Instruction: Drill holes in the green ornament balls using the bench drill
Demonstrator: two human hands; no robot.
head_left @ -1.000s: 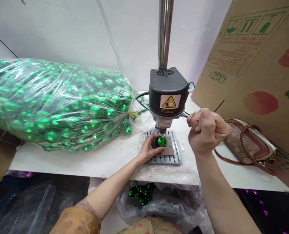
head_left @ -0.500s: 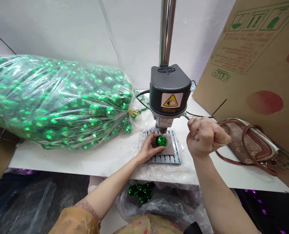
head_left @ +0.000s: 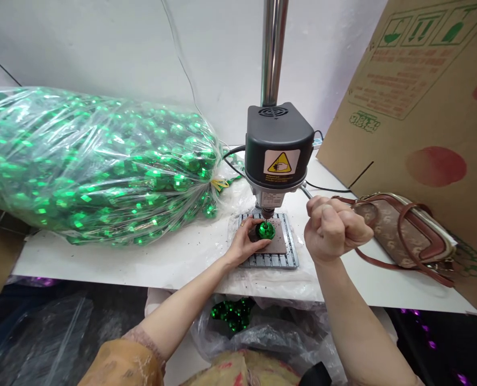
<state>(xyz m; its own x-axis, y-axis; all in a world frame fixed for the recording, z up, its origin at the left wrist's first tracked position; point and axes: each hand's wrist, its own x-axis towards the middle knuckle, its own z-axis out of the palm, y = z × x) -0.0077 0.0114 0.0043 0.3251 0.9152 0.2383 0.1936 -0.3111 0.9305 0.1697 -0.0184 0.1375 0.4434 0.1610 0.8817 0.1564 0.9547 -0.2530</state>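
Observation:
A small black drill press with a yellow warning label stands on the white table. Under its chuck sits a shiny green faceted ball, with a dark spot on top just below the thin bit. My left hand is closed around the ball's left side, thumb in front and fingers behind. It rests over the brown board on the slotted metal base. To the right of the press, my right hand is wrapped in a fist around the lever; most of the lever is hidden.
A large clear bag of green mirrored balls lies at the left, tied with a yellow tie. At right are a brown handbag and a big cardboard box. More green balls lie in plastic below the table edge.
My right fist has shifted slightly left and down. The top of the green ball now shows a dark spot below the bit. My left hand keeps its hold.

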